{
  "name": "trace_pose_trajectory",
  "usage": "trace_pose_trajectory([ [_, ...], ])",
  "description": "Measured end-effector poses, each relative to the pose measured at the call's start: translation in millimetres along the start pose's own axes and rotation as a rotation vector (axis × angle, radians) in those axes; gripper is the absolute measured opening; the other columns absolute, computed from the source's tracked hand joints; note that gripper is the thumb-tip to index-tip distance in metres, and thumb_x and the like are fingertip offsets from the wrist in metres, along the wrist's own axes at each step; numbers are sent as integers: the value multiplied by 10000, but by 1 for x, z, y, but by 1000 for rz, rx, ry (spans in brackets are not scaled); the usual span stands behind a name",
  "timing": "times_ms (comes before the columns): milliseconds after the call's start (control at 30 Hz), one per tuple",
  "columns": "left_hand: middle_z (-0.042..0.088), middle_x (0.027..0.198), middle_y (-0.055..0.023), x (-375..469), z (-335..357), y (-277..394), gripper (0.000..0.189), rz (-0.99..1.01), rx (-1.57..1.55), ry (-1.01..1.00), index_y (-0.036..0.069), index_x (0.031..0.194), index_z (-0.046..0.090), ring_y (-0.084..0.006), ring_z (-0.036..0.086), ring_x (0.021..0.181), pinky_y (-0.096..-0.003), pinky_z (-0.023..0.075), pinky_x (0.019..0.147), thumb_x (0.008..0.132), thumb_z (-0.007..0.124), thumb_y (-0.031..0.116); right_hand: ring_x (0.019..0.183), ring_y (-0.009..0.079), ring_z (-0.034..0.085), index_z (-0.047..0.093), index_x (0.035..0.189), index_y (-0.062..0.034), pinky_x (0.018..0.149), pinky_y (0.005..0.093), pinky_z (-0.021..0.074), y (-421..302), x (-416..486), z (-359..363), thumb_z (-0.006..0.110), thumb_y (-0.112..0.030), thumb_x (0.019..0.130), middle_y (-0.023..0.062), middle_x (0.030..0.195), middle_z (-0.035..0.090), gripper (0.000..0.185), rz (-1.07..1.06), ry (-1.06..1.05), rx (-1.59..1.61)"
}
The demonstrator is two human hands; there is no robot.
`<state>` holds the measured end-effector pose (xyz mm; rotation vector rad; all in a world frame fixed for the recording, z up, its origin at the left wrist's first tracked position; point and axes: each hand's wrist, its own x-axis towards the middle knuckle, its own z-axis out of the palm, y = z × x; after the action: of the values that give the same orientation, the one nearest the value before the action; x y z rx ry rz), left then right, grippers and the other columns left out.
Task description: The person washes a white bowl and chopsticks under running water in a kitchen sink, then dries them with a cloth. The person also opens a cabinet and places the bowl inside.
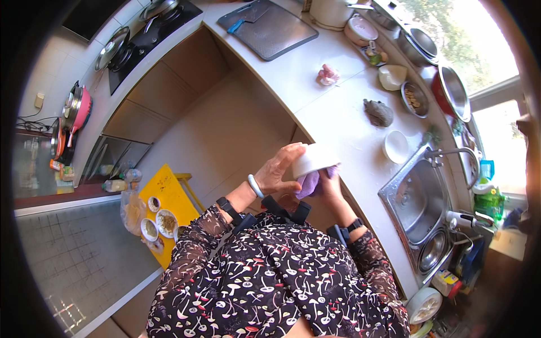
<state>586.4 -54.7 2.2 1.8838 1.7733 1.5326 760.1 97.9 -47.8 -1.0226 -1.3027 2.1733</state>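
In front of my chest a white bowl (315, 159) is held tilted, its rim facing down towards me. My left hand (280, 169) grips the bowl's left side, thumb below the rim and fingers on the outside. A purple cloth (310, 184) is bunched at the rim, partly inside the bowl. Against the cloth is my right hand (330, 186), whose fingers are mostly hidden by the bowl and cloth. A second white bowl (396, 146) stands on the counter beside the sink. Further along the counter lies a crumpled grey cloth (378, 113).
The white counter (325, 112) runs along my right to a steel sink (418, 198) with a faucet (469, 156). A pink-and-white crumpled cloth (328, 74) and a cutting board (268, 29) with a blue-handled knife (236, 26) lie ahead. To my left stands a yellow stool (162, 188) holding several small dishes.
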Motion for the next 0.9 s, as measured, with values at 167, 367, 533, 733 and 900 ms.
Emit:
trace_pose_trajectory([
  [167, 565, 1456, -125, -20, -4, -65, 540, -585, -380, 72, 66, 1511, 467, -239, 585, 1307, -376, 518, 1054, 1043, 608, 296, 1115, 208, 677, 611, 1310, -7, 962, 362, 555, -5, -33, -56, 697, -23, 910, 94, 1226, 701, 410, -75, 37, -289],
  [367, 599, 1347, -141, -33, -3, -222, 470, -1021, -889, 421, 41, 1471, 457, -256, 654, 1144, -418, 575, 969, 1007, 507, 90, 1018, 140, 685, 686, 1172, -21, 899, 298, 547, 58, -18, 0, 709, 39, 877, 39, 1092, 735, 302, -100, -110, -464],
  [533, 625, 1202, -164, -14, -42, -408, 299, -1159, -1148, 768, 12, 1220, 537, -305, 667, 1041, -522, 581, 951, 931, 461, -6, 873, 92, 671, 698, 1133, -39, 753, 260, 544, 134, 113, 92, 746, -18, 904, 3, 989, 730, 235, 60, 18, -498],
  [733, 660, 1021, -129, -10, -42, -482, 145, -1203, -1333, 719, 40, 1070, 578, -277, 660, 951, -482, 578, 903, 934, 531, 55, 694, 58, 582, 708, 1020, -50, 577, 264, 479, 160, 187, 95, 766, -165, 913, -18, 851, 682, 167, 230, 167, -650],
  [900, 606, 849, -56, -28, -46, -463, 161, -1388, -1112, 351, 97, 936, 590, -185, 618, 723, -365, 574, 660, 976, 643, 244, 945, 403, 731, 694, 1100, -47, 806, 440, 566, 144, 240, 74, 714, -179, 870, 236, 973, 731, 267, -33, 153, -1114],
])
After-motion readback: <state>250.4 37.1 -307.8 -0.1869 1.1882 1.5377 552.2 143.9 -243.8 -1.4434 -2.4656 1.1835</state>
